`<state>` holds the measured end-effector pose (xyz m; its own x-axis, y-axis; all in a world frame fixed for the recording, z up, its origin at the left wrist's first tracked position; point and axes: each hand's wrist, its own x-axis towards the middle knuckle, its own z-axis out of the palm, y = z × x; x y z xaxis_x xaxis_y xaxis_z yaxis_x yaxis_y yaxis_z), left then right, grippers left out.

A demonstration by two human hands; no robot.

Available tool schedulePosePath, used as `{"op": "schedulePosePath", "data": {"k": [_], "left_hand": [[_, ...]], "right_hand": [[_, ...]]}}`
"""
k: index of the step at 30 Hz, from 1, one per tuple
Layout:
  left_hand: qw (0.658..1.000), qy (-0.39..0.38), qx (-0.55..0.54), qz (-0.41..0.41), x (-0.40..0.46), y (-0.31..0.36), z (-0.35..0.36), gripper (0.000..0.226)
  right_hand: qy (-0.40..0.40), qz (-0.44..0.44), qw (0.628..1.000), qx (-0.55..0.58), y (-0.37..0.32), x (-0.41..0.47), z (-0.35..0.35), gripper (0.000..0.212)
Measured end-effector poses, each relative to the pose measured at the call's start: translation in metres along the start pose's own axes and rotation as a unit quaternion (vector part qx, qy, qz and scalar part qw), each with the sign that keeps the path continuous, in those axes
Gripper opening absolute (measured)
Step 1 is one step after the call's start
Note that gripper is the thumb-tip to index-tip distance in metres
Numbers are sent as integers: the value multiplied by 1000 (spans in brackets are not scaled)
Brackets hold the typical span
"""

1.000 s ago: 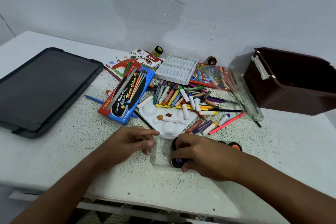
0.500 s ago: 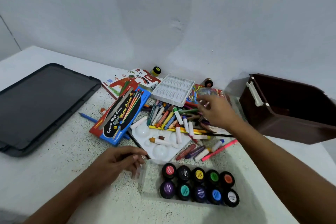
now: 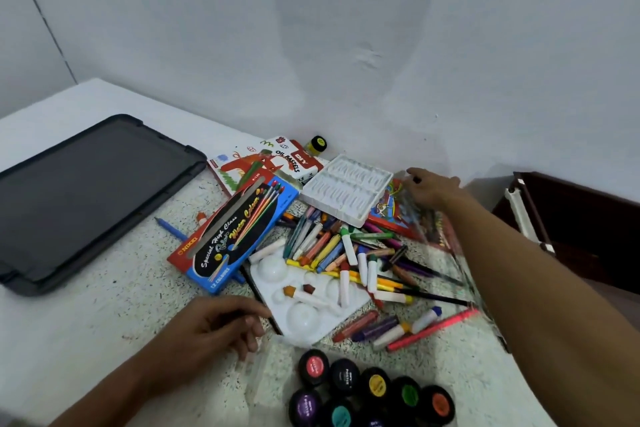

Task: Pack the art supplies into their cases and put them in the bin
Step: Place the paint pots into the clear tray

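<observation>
Here the right hand (image 3: 427,188) reaches out to one o'clock, fingers curled at a small dark paint pot (image 3: 415,179) by the wall; whether it grips yet, I cannot tell. The left hand (image 3: 214,329) rests loosely open at seven o'clock, beside the clear case (image 3: 273,374) of paint pots (image 3: 372,388). The step looks like gathering stray pots; next comes carrying this one to the case. The brown bin (image 3: 571,229) waits at three o'clock, beyond the crayon heap (image 3: 346,253).

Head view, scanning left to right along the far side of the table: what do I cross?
Black bin lid → oil pastels box → yellow-capped paint jar → white plastic tray → right hand → brown bin.
</observation>
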<state>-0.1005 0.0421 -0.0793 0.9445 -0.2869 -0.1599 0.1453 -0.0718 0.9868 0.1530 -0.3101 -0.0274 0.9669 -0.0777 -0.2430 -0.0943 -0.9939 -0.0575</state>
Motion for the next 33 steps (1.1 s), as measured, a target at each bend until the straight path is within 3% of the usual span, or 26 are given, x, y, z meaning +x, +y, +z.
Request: {"op": "schedulePosePath", "data": {"k": [4, 8, 12, 14, 18, 24, 33], "left_hand": [[1000, -2, -17, 12, 1, 2, 2, 34], [1000, -7, -1, 13, 1, 0, 0, 32], [1000, -9, 14, 16, 1, -1, 0, 21], [999, -10, 28, 27, 0, 2, 0, 18], [997, -42, 56, 39, -1, 1, -3, 24], [993, -84, 64, 56, -4, -3, -9, 23], [992, -86, 69, 68, -7, -7, -7, 29]], "right_hand": [[-3, 34, 999, 0, 5, 14, 10, 54], [114, 19, 993, 33, 5, 9, 10, 32], [160, -98, 978, 94, -6, -13, 8, 17], [148, -150, 968, 133, -16, -41, 4, 19], [131, -212, 953, 170, -45, -121, 0, 43], [64, -332, 926, 168, -77, -220, 16, 37], [-17, -355, 927, 118, -103, -272, 49, 35]]}}
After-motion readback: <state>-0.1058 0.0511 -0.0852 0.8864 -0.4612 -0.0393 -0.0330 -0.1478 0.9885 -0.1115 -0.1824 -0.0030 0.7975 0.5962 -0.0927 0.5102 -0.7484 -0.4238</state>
